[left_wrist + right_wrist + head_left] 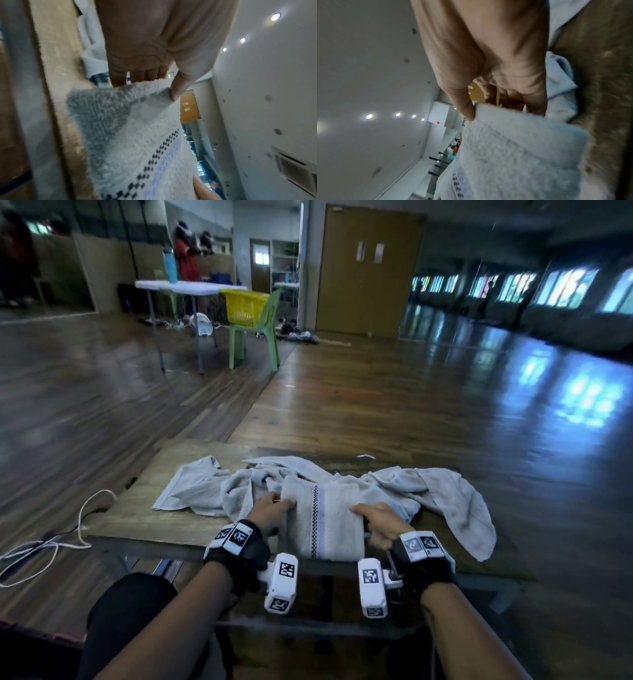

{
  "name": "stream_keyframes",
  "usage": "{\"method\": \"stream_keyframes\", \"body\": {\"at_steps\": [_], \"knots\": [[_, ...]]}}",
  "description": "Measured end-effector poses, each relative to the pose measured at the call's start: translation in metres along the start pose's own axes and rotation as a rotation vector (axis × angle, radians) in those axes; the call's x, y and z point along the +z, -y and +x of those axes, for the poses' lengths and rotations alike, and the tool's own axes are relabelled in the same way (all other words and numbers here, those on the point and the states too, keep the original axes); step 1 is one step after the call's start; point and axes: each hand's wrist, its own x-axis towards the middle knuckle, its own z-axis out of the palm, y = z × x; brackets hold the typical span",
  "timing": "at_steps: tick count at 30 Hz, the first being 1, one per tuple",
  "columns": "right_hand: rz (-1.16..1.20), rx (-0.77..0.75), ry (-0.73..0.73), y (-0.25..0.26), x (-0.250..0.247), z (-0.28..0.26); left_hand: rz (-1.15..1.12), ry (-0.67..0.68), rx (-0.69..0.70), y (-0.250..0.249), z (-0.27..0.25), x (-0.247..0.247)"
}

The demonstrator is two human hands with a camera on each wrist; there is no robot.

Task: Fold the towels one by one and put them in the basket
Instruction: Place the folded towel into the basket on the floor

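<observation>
A folded pale towel (pixel 325 522) with a dark checked stripe and a lilac band lies at the near edge of the wooden table (pixel 137 508). My left hand (pixel 272 508) pinches its left side, thumb on top and fingers underneath. My right hand (pixel 375 518) pinches its right side the same way. The left wrist view shows the left hand (pixel 145 81) with its thumb pressed on the towel (pixel 128 135). In the right wrist view my right hand (pixel 488 105) has its thumb on the towel's (pixel 522 148) edge. A yellow basket (pixel 245 306) sits on a green chair far off.
Several crumpled pale blue towels (pixel 212 491) lie spread across the table behind the folded one, one (pixel 459 508) hanging over the right edge. A white cord (pixel 68 539) trails on the wood floor at left. A white folding table (pixel 178 287) stands by the green chair (pixel 260 337).
</observation>
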Motion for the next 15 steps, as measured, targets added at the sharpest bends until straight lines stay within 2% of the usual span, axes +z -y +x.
{"method": "stream_keyframes", "body": {"at_steps": [4, 8, 15], "knots": [[-0.014, -0.152, 0.008, 0.04, -0.01, -0.043, -0.044, 0.026, 0.153, -0.054, -0.029, -0.007], [-0.066, -0.269, -0.002, 0.077, -0.017, -0.08, -0.065, 0.027, 0.244, -0.1, -0.057, -0.016], [-0.066, -0.412, 0.039, 0.114, -0.005, -0.109, -0.07, -0.052, 0.339, -0.138, -0.089, -0.04]]}}
